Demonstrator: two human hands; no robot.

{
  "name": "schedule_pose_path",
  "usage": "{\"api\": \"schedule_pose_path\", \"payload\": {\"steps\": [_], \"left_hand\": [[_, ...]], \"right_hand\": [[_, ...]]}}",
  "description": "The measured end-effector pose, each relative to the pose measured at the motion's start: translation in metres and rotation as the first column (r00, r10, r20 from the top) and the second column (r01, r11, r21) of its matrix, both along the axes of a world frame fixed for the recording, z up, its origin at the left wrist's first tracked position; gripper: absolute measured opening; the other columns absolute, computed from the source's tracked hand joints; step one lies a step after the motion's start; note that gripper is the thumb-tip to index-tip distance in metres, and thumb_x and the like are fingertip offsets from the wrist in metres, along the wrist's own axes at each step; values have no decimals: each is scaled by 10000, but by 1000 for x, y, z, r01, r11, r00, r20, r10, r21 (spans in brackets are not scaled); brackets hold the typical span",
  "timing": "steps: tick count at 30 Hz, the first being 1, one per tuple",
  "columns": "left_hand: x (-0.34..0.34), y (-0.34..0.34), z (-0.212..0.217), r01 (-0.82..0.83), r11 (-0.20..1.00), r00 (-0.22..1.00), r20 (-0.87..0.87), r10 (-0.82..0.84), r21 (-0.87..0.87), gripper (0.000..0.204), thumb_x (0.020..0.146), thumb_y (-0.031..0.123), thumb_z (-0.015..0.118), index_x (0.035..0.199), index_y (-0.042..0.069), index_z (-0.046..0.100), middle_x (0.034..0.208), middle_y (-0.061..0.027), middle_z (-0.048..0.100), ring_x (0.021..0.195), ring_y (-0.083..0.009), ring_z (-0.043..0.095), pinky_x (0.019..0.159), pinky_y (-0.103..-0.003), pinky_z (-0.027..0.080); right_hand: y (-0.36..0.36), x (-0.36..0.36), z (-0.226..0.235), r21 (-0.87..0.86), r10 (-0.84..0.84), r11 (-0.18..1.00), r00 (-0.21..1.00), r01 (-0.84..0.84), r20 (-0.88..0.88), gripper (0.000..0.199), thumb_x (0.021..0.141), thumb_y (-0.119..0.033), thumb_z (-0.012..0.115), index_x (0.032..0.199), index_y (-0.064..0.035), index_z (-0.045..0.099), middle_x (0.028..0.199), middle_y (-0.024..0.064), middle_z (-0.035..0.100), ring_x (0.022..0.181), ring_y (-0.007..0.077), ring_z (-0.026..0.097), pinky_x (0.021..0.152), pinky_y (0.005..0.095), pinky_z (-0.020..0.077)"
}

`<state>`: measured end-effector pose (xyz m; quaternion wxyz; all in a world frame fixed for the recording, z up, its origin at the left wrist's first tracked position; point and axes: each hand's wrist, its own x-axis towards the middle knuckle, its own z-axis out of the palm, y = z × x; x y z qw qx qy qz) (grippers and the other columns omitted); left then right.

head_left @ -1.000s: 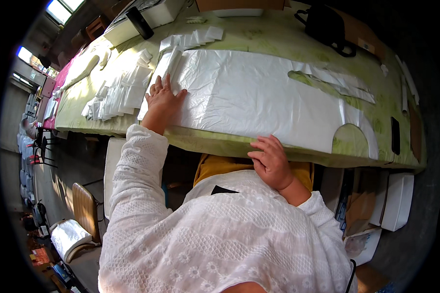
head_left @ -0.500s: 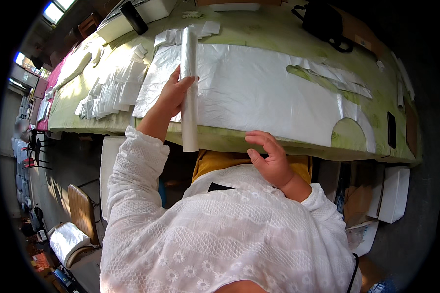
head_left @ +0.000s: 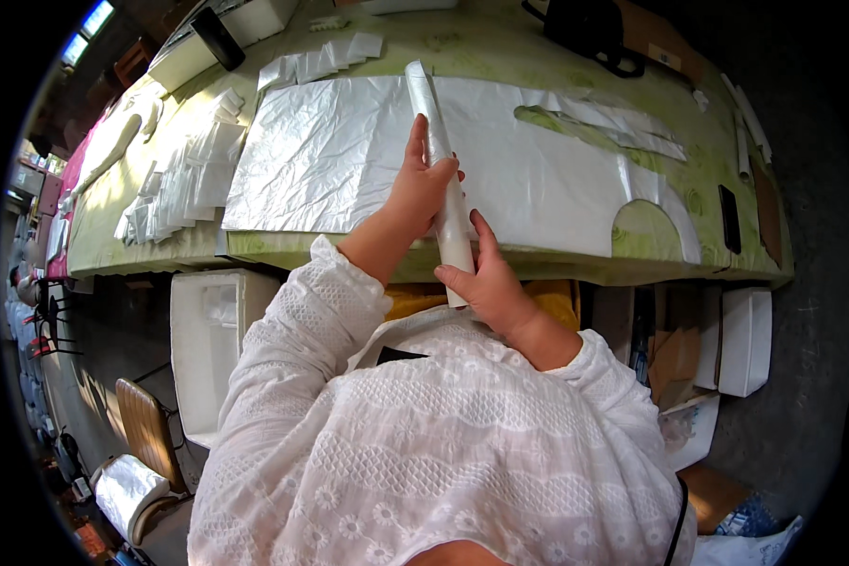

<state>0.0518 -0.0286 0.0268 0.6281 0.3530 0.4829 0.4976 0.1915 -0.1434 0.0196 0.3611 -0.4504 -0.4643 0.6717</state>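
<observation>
Head view: we hold white roll (head_left: 441,174) in both hands above table edge (head_left: 349,250). Left hand (head_left: 423,184) wraps upper half, fingers curled shut round it; right hand (head_left: 486,278) cups lower end at 5 o'clock, steadying it. Roll tilts toward 12 o'clock over crinkled white sheet (head_left: 330,160), spread flat on the green table, apparently so nothing creases.

One white roll (head_left: 441,179), one large white sheet (head_left: 349,156), two hands.

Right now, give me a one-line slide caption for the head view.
Both hands, left and right, grip a white roll over a white sheet on a green table.
</observation>
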Motion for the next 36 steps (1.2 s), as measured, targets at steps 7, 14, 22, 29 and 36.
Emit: {"api": "schedule_pose_path", "payload": {"steps": [7, 14, 22, 29, 36], "left_hand": [[-14, 91, 3, -70, 997, 976, -211, 62, -30, 788, 953, 63, 553, 1635, 279, 222, 1175, -114, 589, 949, -231, 614, 888, -453, 551], [5, 103, -14, 18, 987, 927, 371, 43, -159, 475, 1059, 130, 489, 1529, 94, 434, 1498, -120, 470, 1293, -289, 527, 1108, -460, 446], [-36, 150, -30, -272, 958, 960, 49, 276, -88, 414, 934, -1, 614, 1342, 69, 633, 1176, -115, 681, 1002, -229, 678, 880, -388, 579], [-18, 87, -19, 92, 985, 921, -364, -141, -149, 177, 933, 20, 641, 1095, 43, 708, 1019, -42, 701, 900, -141, 669, 798, -293, 568], [-18, 35, 3, 194, 963, 829, -493, -263, -186, 165, 910, 102, 707, 1069, 64, 719, 956, -16, 695, 812, -101, 650, 747, -246, 534]], "right_hand": [[-17, 64, 20, -190, 158, 967, 985, -167, -63, 822, 905, -165, 686, 1577, -13, 236, 1195, 133, 602, 1009, 199, 599, 805, 325, 533], [-48, 114, 1, -308, 77, 941, 972, -144, -222, 696, 829, -86, 637, 1467, -1, 373, 959, 112, 632, 789, 180, 618, 737, 326, 528], [-117, 214, -3, -349, 114, 932, 993, -101, 16, 756, 758, -28, 705, 1462, 4, 429, 977, 70, 645, 881, 153, 625, 797, 291, 508], [-79, 202, 13, 201, -153, 976, 914, 81, 376, 694, 845, -93, 749, 1474, -12, 468, 1292, 86, 624, 1087, 179, 617, 964, 324, 488], [32, 144, 24, 473, -347, 826, 385, -307, 855, 600, 867, -323, 720, 1411, -137, 549, 1121, 160, 645, 1026, 362, 644, 893, 448, 537]]}}
